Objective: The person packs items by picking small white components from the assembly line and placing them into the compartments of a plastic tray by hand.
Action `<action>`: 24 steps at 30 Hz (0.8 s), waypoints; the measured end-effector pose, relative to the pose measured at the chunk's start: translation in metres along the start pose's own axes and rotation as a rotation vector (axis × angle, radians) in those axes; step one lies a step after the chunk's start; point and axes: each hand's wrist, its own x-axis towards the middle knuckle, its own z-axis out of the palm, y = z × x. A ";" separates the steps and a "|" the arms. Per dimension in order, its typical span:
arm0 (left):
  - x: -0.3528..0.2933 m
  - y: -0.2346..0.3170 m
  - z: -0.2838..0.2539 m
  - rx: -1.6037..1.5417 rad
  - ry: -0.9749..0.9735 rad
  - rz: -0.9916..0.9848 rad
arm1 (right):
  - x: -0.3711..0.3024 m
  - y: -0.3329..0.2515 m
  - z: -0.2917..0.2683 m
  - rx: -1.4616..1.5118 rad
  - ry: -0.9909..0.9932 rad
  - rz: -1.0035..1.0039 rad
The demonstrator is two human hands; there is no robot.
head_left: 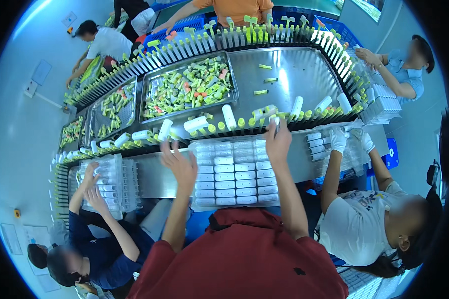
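My left hand is over the near edge of the line of black holders, fingers spread and slightly blurred, with nothing in it. Just beyond its fingertips a white oblong case leans on the holders. My right hand reaches to the holders, its fingers closed round a small white piece that is mostly hidden. Beside that hand lies a blurred pale green piece. Between my forearms a clear plastic tray contains rows of white oblong cases.
Black holders with yellow-green caps loop round the steel table. Inside is a metal tray of yellow-green and orange pieces. A co-worker's gloved hands work at right, another co-worker's hands at left. More people stand across the table.
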 end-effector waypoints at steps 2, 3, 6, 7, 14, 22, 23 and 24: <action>-0.049 0.005 0.012 -0.209 -0.139 -0.066 | 0.021 -0.033 0.009 -0.108 0.011 -0.137; -0.054 0.016 0.014 -0.282 -0.228 -0.041 | 0.032 -0.037 0.015 -0.206 0.065 -0.270; -0.064 0.033 0.029 -0.499 -0.364 -0.013 | 0.044 -0.056 0.048 -0.376 -0.189 -0.348; -0.060 0.041 0.031 -0.425 -0.354 0.053 | 0.045 -0.060 0.058 -0.472 -0.189 -0.370; -0.049 0.046 0.054 -0.410 -0.406 0.059 | 0.010 -0.062 0.103 -0.415 -0.350 -0.532; -0.045 0.049 0.079 -0.502 -0.345 0.119 | -0.010 -0.088 0.169 -0.529 -0.193 -0.574; -0.058 0.044 0.088 -0.800 -0.370 -0.066 | -0.015 -0.094 0.170 -0.522 -0.204 -0.586; -0.066 0.042 0.093 -0.796 -0.381 -0.042 | -0.021 -0.097 0.171 -0.516 -0.219 -0.598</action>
